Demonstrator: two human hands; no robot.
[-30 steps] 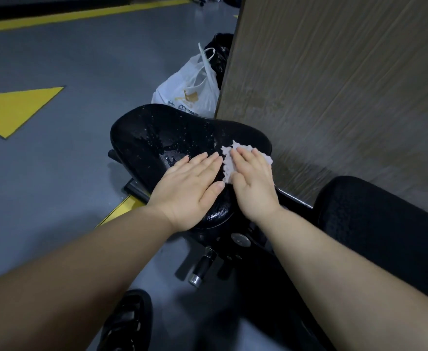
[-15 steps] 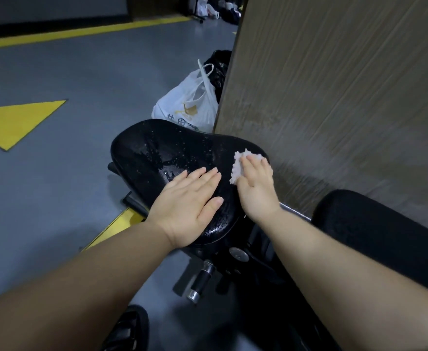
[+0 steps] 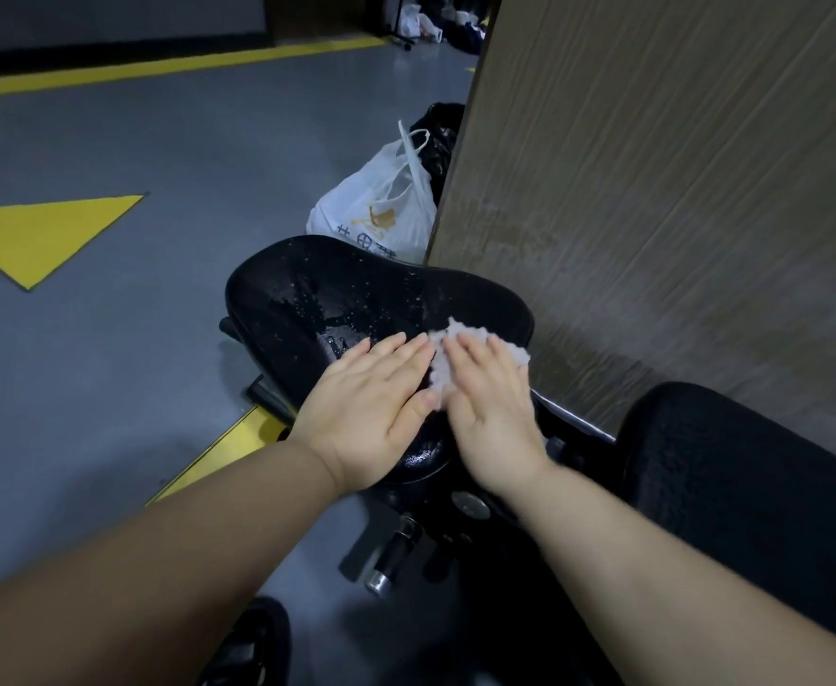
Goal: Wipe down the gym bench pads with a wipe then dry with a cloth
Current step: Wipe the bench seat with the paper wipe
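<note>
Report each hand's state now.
Left hand: open, flat on the seat pad.
Right hand: open, pressing the wipe onto the pad.

Black seat pad [image 3: 337, 294], white wipe [image 3: 443, 376], white bag [image 3: 381, 210], grey floor [image 3: 158, 156] with yellow triangle [image 3: 39, 232].

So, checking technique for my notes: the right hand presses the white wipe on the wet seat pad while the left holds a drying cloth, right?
No: the head view shows the left hand holding nothing, lying flat on the seat pad. The right hand does press the white wipe on that wet pad.
</note>
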